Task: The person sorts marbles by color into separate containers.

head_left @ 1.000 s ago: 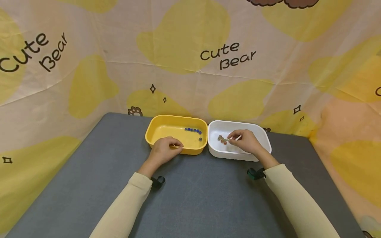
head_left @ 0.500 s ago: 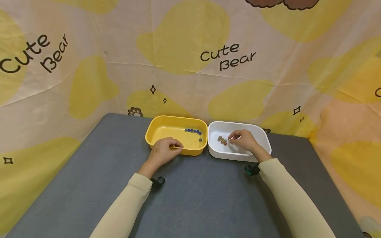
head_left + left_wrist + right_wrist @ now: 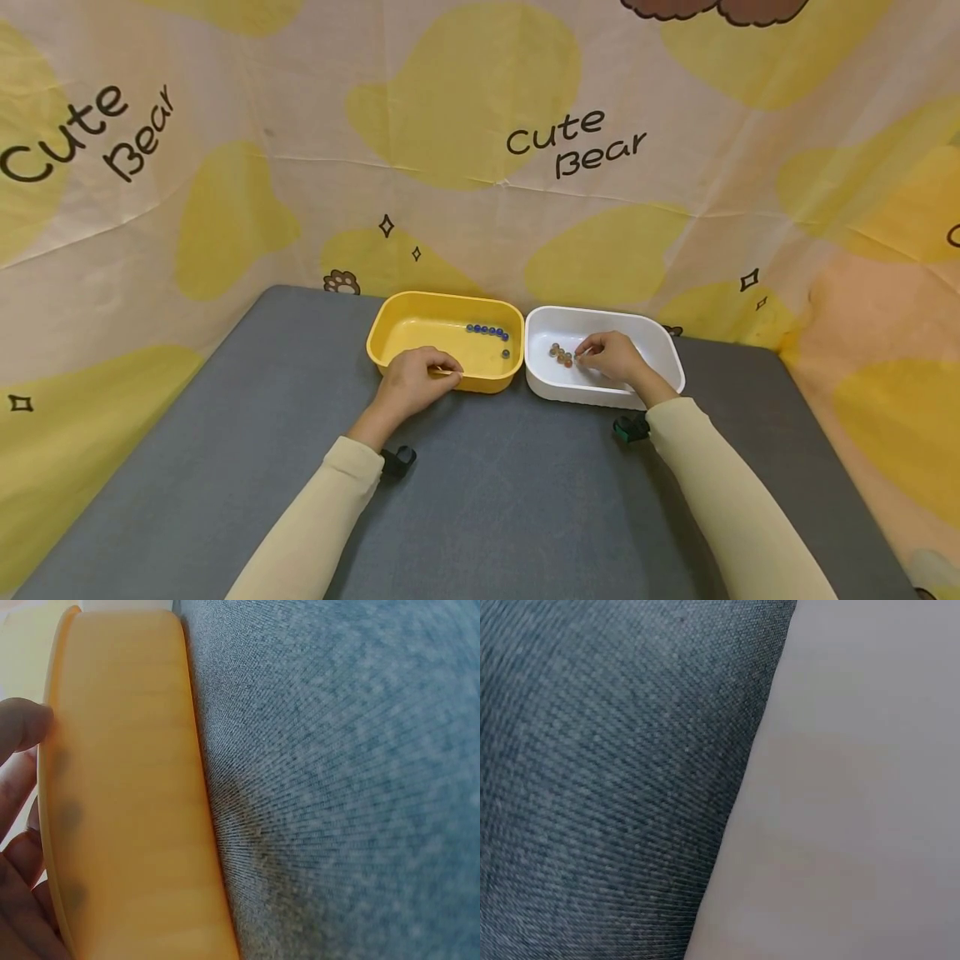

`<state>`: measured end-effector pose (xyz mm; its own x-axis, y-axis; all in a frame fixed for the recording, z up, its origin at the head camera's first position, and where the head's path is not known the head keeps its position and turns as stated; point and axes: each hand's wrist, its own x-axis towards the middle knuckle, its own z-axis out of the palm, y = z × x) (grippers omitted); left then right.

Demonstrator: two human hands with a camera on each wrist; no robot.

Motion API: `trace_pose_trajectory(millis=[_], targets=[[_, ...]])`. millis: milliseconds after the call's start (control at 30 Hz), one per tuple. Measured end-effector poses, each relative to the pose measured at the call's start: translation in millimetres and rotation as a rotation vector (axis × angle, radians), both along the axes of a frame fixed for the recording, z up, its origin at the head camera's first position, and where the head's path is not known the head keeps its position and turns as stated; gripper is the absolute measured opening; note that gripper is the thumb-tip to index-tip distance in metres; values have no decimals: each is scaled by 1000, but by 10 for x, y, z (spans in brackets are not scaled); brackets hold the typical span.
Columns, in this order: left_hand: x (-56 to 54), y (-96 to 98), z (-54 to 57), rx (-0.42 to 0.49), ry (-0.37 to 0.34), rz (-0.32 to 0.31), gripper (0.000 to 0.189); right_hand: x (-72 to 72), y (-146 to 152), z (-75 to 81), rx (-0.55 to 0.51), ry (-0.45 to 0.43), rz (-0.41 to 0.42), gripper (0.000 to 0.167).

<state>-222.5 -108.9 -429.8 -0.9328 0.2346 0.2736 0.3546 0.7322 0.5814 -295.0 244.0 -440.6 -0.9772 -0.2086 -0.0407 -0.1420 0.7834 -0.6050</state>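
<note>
My left hand [image 3: 414, 383] grips the front rim of the yellow bin [image 3: 480, 382], with the thumb outside and the fingers inside, as the left wrist view also shows. In that bin several blue marbles [image 3: 484, 330] stand in a row along the far right, and a single dark marble [image 3: 506, 354] lies apart nearer the front. My right hand [image 3: 617, 358] reaches down into the white bin [image 3: 585, 393], thumb and fingertips together at a small marble, mostly hidden. Just left of the fingertips, several orange and greenish marbles [image 3: 562, 356] lie close together in paired rows.
The two bins stand side by side, ends touching, near the back of the grey table [image 3: 510, 500]. A printed cloth [image 3: 465, 108] hangs behind and around the table. In the right wrist view, the white bin wall [image 3: 855, 795] blocks sight of the hand.
The right hand has lowered slightly toward the orange and greenish marbles, and its forearm has shifted a little to the left. The left hand keeps its place on the yellow bin.
</note>
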Motion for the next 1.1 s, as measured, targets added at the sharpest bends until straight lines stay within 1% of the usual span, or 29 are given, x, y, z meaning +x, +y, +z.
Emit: trace_pose_trajectory(millis=[367,500,633,800,933,1100], targets=[[5,-7,21,-1,0,2,6,-10,-18,-7,-13,-44,-9,16],[-3,-3,21,1,-14,2,6,-15,-15,-14,-6,-44,-10,16],[-12,5,24,0,-13,-2,7,-22,-7,-24,1,-44,-14,16],[-13,9,5,2,-20,-6,7,-15,-1,-48,3,-59,-24,16],[-16,10,-14,6,-19,-10,7,-17,9,-71,9,-53,-25,16],[-4,0,-29,6,-10,0,5,-5,14,-75,-21,-41,-23,19]])
